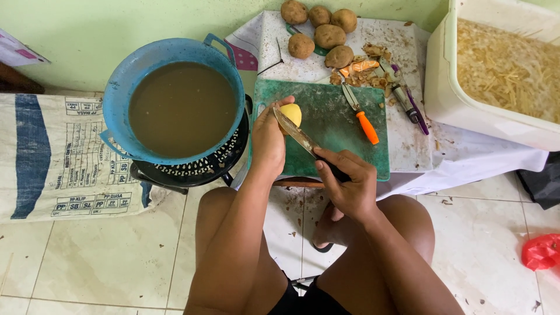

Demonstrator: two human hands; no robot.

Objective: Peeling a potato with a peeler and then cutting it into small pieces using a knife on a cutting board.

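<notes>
in the head view, the left hand (269, 143) held a peeled yellow potato (292, 113) over the green cutting board (332, 146), the fingers closed around its lower side so only the top showed. the right hand (349, 181) was closed in a firm grip on the dark handle of a long knife (297, 133), and the blade lay against the potato, very near the left thumb. the main danger, in my judgement, was that the wet, smooth potato could slip or the blade could slide off it and cut the thumb or the palm. the potato was held in the air and not flat on the board, so it could also drop to the tiled floor (116, 256). just beside the left arm stood a blue basin (125, 87) full of brown water on a black stand; a push of the elbow could spill it. an orange-handled peeler (366, 125) and unpeeled potatoes (319, 29) lay on the table (408, 151), apart from the hands.
</notes>
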